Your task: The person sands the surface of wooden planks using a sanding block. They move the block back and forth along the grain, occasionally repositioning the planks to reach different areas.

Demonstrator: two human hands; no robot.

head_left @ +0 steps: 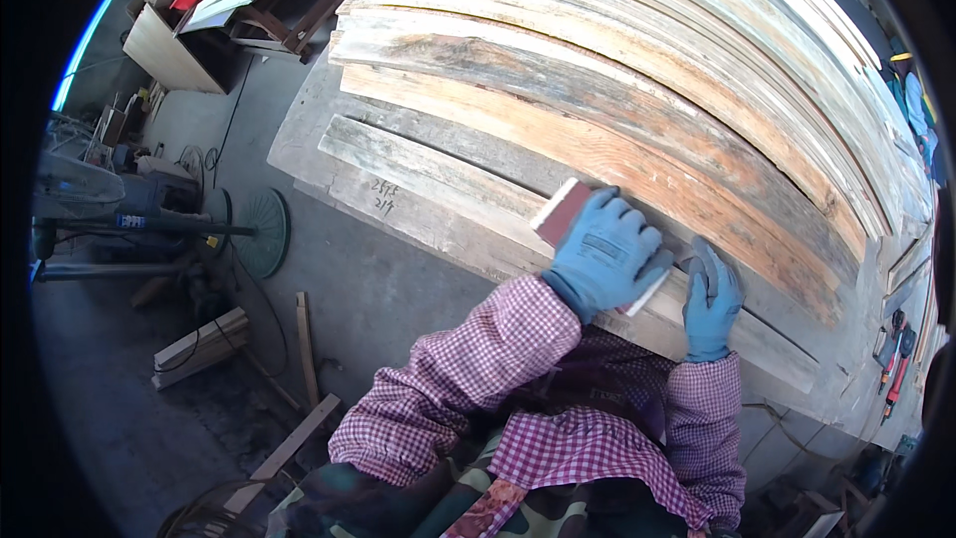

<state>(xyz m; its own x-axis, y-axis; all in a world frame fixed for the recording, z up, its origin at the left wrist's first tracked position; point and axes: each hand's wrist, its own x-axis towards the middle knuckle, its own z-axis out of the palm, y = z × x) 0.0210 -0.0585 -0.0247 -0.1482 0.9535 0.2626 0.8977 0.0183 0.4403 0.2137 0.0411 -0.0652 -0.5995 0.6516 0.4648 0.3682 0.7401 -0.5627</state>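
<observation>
On the table, left hand clamps a block on the board; right hand alongside, grip unclear.

Here's the block on the near board across the counter, planks at one o'clock from it, tools at four, fan at nine!

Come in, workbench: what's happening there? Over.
Left hand holds reddish block on narrow board. Right hand over same board. More boards lie just beyond.
</observation>
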